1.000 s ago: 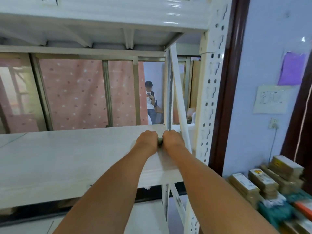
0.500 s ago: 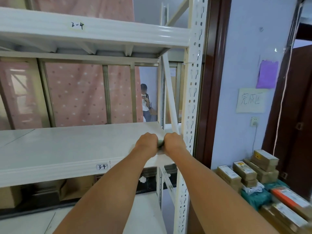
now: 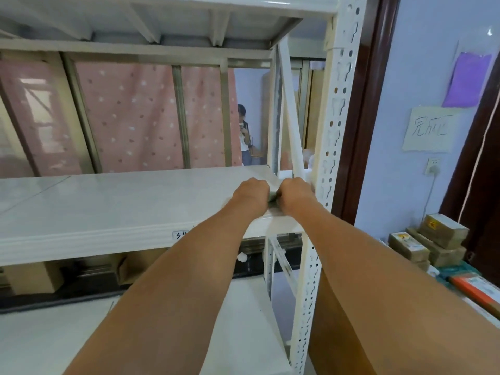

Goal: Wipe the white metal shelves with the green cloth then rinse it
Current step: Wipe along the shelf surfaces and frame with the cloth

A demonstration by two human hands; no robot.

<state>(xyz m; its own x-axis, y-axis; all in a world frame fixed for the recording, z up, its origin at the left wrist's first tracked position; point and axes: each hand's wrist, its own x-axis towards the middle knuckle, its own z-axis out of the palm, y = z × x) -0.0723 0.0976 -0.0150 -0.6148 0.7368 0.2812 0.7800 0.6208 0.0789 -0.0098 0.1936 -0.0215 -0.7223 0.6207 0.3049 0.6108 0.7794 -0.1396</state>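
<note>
Now both hands bunch the green cloth at the right end of the middle shelf.

Largest first: the white metal shelf (image 3: 113, 201) stretches bare well to the left of the fingers, so most of it looks unwiped, and strokes kept this short could leave it streaked. Just right of the fingers stands the perforated upright (image 3: 334, 147), with a slanted brace (image 3: 290, 117) just beyond them; a hard push that way could jam knuckles against metal. The left hand (image 3: 250, 192) and right hand (image 3: 296, 190) are both curled closed on the green cloth (image 3: 273, 197), only a sliver of it showing between them; so tight a wad may wipe little.
</note>
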